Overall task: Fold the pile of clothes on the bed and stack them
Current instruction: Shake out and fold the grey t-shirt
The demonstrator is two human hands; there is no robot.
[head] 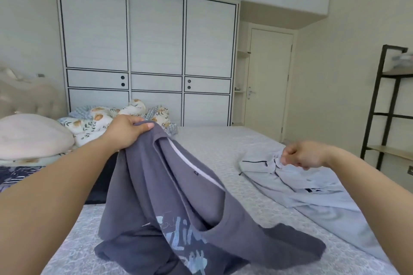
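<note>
White wardrobe behind, grey quilted bed (223,147) up front. Your left hand (125,131) pinches the purple-grey tee (169,196), half draped on the mattress; your right hand (301,155) clutches the pale blue shirt (312,185). Tugging both could tangle them.

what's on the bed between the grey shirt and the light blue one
Nothing: in the head view, only bare sheet lies between the grey shirt and the light blue shirt.

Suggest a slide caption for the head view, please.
Left hand lifts a grey shirt off the bed; right hand closes on a pale blue shirt.
</note>
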